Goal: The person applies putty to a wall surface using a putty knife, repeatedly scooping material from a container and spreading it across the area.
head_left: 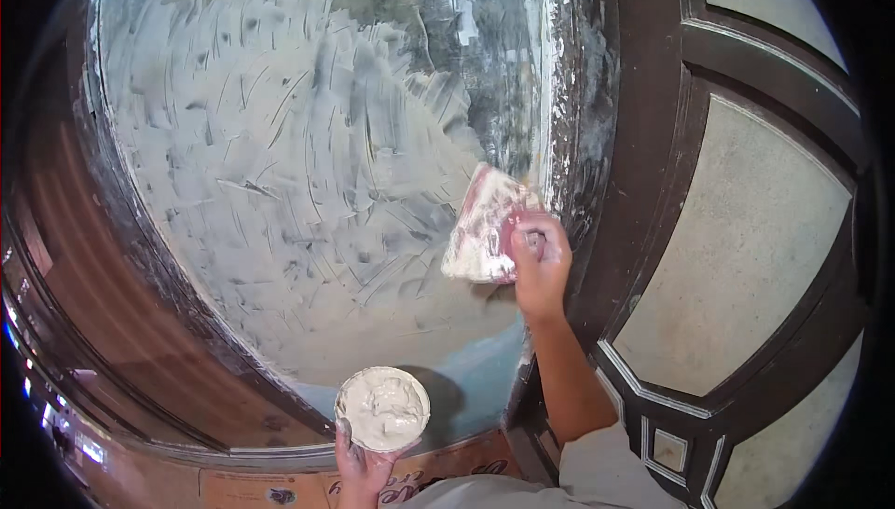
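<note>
My right hand (541, 253) is closed on the handle of a reddish plastering float (487, 229), smeared with white paste. The float lies against the panel near its right edge. A rough whitish coat (289, 155) with ridges and streaks covers much of the panel's middle and left. At the bottom, my left hand (368, 462) holds a round tub (382, 408) of creamy white paste, stirred into swirls. Its fingers wrap around the tub's lower left side. Bare blue-grey surface (480, 374) shows along the panel's lower edge, and darker grey surface shows toward the top.
Dark brown framing with beige inset panels (746, 248) stands on the right. A paste-spattered dark frame edge (573, 89) borders the panel there. On the left are brown glossy wood (140, 295) and another dark frame edge. Printed cardboard (270, 488) lies below.
</note>
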Demonstrator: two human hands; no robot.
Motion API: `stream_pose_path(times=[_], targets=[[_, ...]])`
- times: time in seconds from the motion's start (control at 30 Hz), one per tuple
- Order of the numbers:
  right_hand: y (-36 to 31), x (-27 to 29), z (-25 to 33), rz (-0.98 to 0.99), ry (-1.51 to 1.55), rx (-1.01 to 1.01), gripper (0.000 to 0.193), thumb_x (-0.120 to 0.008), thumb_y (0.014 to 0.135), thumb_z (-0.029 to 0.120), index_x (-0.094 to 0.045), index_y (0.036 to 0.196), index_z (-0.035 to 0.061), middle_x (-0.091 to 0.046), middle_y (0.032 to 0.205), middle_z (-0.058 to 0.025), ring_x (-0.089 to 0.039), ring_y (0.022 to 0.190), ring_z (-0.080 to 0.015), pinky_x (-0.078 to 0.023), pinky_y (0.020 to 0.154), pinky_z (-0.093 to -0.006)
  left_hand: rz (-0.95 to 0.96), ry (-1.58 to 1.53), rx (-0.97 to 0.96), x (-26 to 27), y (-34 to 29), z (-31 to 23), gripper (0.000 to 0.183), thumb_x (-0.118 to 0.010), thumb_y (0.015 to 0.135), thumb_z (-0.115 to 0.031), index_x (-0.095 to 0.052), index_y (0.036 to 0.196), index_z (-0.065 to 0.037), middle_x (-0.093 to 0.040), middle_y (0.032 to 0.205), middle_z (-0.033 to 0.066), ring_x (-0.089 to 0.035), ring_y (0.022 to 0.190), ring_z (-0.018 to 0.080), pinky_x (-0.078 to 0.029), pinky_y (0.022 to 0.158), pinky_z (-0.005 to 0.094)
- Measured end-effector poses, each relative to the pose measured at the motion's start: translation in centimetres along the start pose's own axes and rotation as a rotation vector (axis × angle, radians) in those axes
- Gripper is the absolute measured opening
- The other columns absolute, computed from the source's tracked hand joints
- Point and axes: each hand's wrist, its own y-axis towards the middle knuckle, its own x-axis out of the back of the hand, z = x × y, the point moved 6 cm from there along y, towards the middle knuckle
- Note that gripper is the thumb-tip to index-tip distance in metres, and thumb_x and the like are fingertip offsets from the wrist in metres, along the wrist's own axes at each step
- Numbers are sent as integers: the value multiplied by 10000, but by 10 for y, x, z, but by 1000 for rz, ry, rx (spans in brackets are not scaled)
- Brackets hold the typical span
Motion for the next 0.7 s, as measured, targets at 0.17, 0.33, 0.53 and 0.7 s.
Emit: stream_pose_path(times=[0.17, 0.33, 0.53, 0.7], targets=[[58, -28, -9, -90, -36, 63, 90, -587, 922, 20, -594, 1012, 17, -642, 993, -76, -590, 838, -137, -476, 751, -283, -7, 1, -4, 4, 2, 3, 795, -496, 951, -557, -198, 1572, -160, -236, 1598, 199, -328, 1409, 482, -394, 997, 749], [71, -27, -21, 8, -276, 20, 126, -595, 905, 73, -573, 1028, 56, -657, 914, -131, -640, 836, -323, -492, 769, -384, -44, -19, -41, 7, -4, -4, 766, -485, 957, -513, -210, 1569, -144, -259, 1588, 205, -340, 1401, 485, -385, 1004, 749], [13, -9, -53, -37, -292, -237, 93, -600, 965, 117, -559, 1010, 46, -619, 900, -106, -596, 820, -218, -478, 763, -342, -114, 54, -50, 10, -5, -9, 773, -498, 955, -519, -219, 1563, -133, -285, 1577, 205, -367, 1388, 477, -409, 1000, 733], [-51, 10, -92, -205, 18, -187, 66, -586, 981, 84, -549, 986, 30, -588, 945, -70, -583, 828, -175, -488, 766, -330, -63, 27, -9, 1, 6, -4, 767, -505, 962, -498, -204, 1566, -134, -270, 1583, 205, -365, 1389, 474, -418, 991, 733]])
